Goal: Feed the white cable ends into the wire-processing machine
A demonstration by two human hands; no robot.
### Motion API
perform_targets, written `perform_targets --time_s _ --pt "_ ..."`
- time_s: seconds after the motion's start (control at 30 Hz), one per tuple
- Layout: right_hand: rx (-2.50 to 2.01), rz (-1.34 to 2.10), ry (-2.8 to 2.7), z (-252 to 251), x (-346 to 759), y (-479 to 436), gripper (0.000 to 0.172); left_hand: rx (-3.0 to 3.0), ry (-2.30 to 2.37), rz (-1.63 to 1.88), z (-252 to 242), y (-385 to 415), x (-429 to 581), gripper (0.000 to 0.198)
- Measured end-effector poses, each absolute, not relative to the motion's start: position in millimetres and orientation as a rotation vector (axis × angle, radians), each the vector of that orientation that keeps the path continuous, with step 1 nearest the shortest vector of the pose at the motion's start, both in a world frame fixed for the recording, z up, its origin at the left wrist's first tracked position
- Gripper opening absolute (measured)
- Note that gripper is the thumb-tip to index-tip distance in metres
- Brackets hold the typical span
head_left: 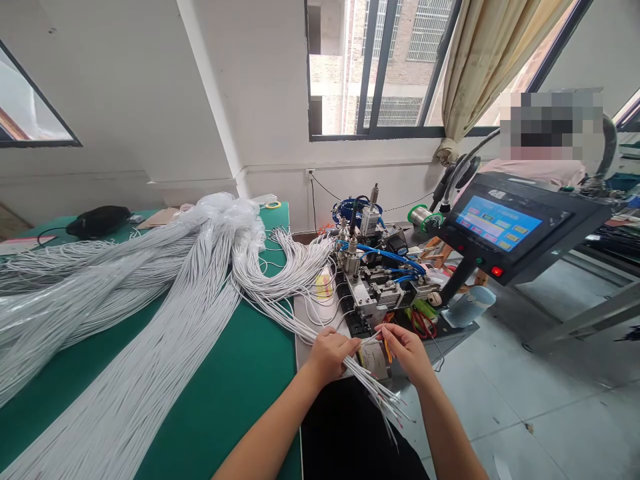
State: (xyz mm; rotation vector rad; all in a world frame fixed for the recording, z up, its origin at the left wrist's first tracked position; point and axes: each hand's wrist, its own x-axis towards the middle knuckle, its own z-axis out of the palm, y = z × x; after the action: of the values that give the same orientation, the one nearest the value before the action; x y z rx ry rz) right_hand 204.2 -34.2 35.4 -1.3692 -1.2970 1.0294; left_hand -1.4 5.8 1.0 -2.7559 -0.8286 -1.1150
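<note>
My left hand is closed around a bunch of thin white wires that run down past the bench edge, their stripped ends fanning out below. My right hand pinches a single white wire drawn out from that bunch, just in front of the small metal machine with blue air hoses. Both hands sit close together at the machine's near end, above a small paper label.
Large bundles of white wires lie across the green table. A touchscreen control panel stands at right on an arm. Another person sits behind the panel. A black pouch rests at the far left.
</note>
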Motion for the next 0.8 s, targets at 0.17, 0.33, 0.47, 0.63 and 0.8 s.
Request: perform_targets --time_s 0.17,0.33,0.47,0.63,0.8 --pt "-1.392 1.006 -1.314 34.8 203.5 -34.1 0.045 -2.773 -0.846 -1.085 -1.6 6.9 -0.6 0.021" --pt "-1.383 0.999 -1.319 32.0 203.3 -34.1 0.042 -2.794 -0.85 -1.082 -5.4 8.5 0.0 0.022" --pt "-1.368 1.01 -1.326 28.9 202.8 -34.1 0.041 -2.8 -0.852 -1.068 -6.7 9.4 0.0 0.021" --pt "-1.371 0.993 -1.334 27.7 201.4 -33.7 0.042 -2.81 -0.854 -1.057 -6.9 9.8 0.0 0.02" --pt "-1.361 1.037 -1.298 27.9 199.5 -33.2 0.044 -2.806 -0.858 -1.068 -5.7 9.2 -0.1 0.02"
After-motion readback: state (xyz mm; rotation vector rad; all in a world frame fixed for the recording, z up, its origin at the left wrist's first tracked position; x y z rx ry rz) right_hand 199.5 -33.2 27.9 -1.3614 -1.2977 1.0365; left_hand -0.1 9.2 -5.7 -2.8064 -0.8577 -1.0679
